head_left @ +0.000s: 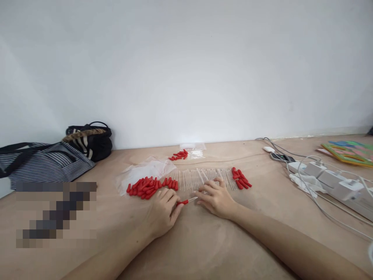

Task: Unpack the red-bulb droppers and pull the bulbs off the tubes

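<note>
My left hand [166, 212] is closed, thumb and fingers pinching a red rubber bulb [183, 202]. A thin glass dropper tube [192, 199] runs from the bulb's open end toward my right hand [217, 198], whose bent fingers grip its other end. Just behind my hands lies a row of clear glass tubes [186, 179] side by side. A heap of red rubber bulbs [144, 187] sits to the left, partly on a clear plastic bag [140, 171]. Several tubes with red bulbs [241, 179] lie at the row's right end.
Near the wall lie more red bulbs [179, 154] and a bundle of thin clear tubes [196, 154]. A striped bag [52, 163] and a black bag [97, 142] stand at left. At right are a power strip with chargers [329, 177], cables and colourful flat items [349, 151].
</note>
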`<state>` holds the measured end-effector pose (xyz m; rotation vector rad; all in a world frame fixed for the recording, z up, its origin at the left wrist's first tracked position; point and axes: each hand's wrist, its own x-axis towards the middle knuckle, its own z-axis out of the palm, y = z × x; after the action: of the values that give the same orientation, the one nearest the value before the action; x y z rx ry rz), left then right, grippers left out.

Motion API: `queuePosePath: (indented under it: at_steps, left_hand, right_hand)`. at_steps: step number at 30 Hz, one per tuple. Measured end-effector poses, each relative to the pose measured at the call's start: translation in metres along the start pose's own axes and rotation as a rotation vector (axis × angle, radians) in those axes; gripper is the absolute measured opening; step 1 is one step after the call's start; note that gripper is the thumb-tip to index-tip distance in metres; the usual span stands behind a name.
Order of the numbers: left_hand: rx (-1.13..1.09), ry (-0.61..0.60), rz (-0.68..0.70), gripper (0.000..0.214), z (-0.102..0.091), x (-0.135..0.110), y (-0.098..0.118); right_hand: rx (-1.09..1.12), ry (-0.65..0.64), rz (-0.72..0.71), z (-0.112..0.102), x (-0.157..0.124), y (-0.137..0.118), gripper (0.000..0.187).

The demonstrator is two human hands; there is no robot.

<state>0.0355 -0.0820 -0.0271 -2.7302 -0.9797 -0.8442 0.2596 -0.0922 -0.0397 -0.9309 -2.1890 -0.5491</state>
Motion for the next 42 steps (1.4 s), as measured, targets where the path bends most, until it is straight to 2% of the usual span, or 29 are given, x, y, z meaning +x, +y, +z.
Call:
queuePosePath:
  at_steps: [5, 10, 14, 22, 26, 29, 34, 37, 42]
  left_hand:
    - [-0.146, -0.033, -0.036, 0.011, 0.001, 0.002, -0.003]
    - [-0.263, -0.161, -0.093, 0.016, -0.001, 0.006, 0.000]
    - [-0.300, -0.213, -0.134, 0.018, -0.001, 0.005, -0.001]
    - [-0.320, -0.234, -0.149, 0.020, -0.001, 0.006, 0.000]
    - [-0.300, -0.203, -0.167, 0.022, -0.005, 0.005, -0.006]
    - [-0.265, -0.123, -0.240, 0.022, -0.008, 0.002, -0.014]
    - [-0.273, -0.103, -0.262, 0.015, -0.009, 0.002, -0.016]
    - [-0.259, -0.094, -0.249, 0.011, -0.009, 0.004, -0.014]
    - [-0.259, -0.096, -0.231, 0.015, -0.009, 0.004, -0.015]
  right_hand:
    - [-0.001, 0.004, -0.034, 0.012, 0.002, -0.003, 0.017]
    - [-0.027, 0.031, -0.070, 0.009, -0.001, -0.002, 0.018]
    - [-0.059, 0.046, -0.098, 0.007, -0.001, -0.003, 0.020]
    - [-0.044, 0.050, -0.099, 0.009, 0.001, -0.006, 0.020]
    - [-0.055, 0.054, -0.098, 0.002, -0.004, 0.001, 0.022]
    - [-0.065, 0.067, 0.064, -0.010, -0.012, 0.014, 0.024]
    - [-0.200, 0.121, 0.568, -0.013, -0.010, 0.035, 0.031]
    - [-0.266, 0.030, 0.707, -0.002, -0.001, 0.039, 0.033]
    - [-0.278, -0.182, 0.829, 0.013, 0.017, 0.037, 0.033]
